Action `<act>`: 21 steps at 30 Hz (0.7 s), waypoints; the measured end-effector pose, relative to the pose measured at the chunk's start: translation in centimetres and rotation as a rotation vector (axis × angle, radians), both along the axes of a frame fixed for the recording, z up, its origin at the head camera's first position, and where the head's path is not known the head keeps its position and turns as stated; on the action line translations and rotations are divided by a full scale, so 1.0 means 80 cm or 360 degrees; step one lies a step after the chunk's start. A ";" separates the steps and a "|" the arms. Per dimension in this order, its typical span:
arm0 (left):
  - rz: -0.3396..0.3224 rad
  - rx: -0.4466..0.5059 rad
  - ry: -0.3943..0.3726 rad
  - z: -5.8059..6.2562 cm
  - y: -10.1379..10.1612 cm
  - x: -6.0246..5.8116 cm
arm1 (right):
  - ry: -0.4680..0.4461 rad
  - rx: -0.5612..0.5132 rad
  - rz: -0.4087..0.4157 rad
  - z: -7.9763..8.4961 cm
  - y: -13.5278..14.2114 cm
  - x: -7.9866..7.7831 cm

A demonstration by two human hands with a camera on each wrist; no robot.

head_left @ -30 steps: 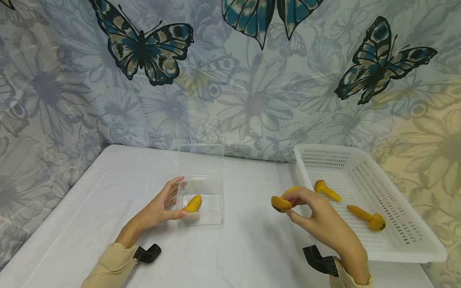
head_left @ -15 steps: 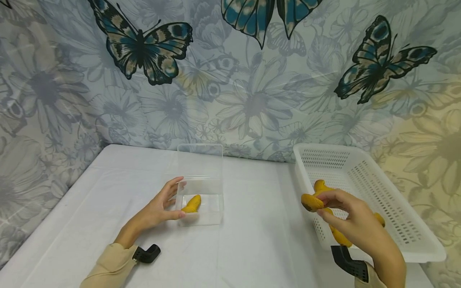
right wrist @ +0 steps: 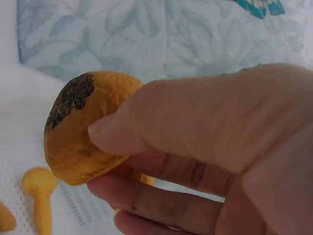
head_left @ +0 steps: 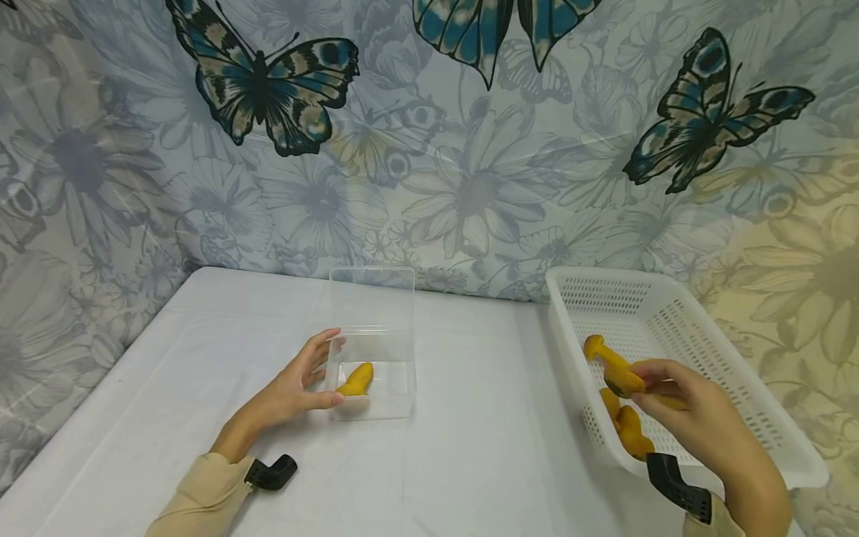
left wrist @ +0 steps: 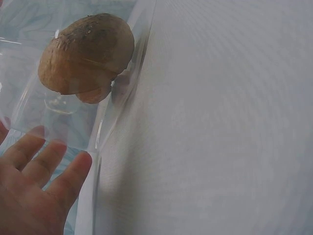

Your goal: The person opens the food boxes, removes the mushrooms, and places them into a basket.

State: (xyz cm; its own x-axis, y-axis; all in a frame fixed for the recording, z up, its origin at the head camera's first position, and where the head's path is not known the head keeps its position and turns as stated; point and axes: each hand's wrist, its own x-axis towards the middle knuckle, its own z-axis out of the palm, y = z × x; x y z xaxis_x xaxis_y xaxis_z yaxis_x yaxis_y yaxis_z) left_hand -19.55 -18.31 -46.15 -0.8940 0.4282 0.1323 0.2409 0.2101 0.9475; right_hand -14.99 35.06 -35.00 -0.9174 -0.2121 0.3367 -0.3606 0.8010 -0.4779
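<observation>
My left hand (head_left: 290, 395) touches the left side of a clear plastic box (head_left: 396, 388), thumb at the near corner and fingers spread along the wall. Inside the box lies a yellow mushroom (head_left: 357, 379); its brownish cap (left wrist: 93, 54) shows through the plastic in the left wrist view. Over the white basket (head_left: 758, 418), my right hand (head_left: 705, 410) pinches another mushroom (right wrist: 88, 147) by its cap, between thumb and fingers. That cap has a dark patch, and the fingers partly hide its stem. A mushroom (head_left: 593, 347) lies beyond the held one, and more yellow pieces (head_left: 632, 431) lie nearer.
The box's transparent lid (head_left: 372, 298) stands raised at its back. A white cloth (head_left: 470, 418) covers the table between box and basket. Behind the table hangs a butterfly-patterned fabric (head_left: 470, 186). The basket's perforated walls rise around the mushrooms.
My right hand has moved right with the mushroom, from over the table to over the basket. More yellow pieces now show at the basket's near left. My left hand has stayed at the box.
</observation>
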 end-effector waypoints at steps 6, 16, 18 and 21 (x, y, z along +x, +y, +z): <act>-0.0010 0.0010 0.0011 -0.003 -0.001 -0.001 | -0.0163 0.0117 -0.0092 -0.004 0.016 -0.003; -0.0012 0.0010 -0.0003 0.000 0.001 0.001 | -0.0406 0.0286 -0.0307 -0.012 0.044 -0.009; -0.0010 0.0008 0.0001 0.001 0.001 0.001 | -0.0431 0.0281 -0.0299 -0.012 0.043 -0.009; -0.0009 0.0010 0.0006 0.001 0.001 0.001 | -0.0392 0.0258 -0.0266 -0.011 0.037 -0.009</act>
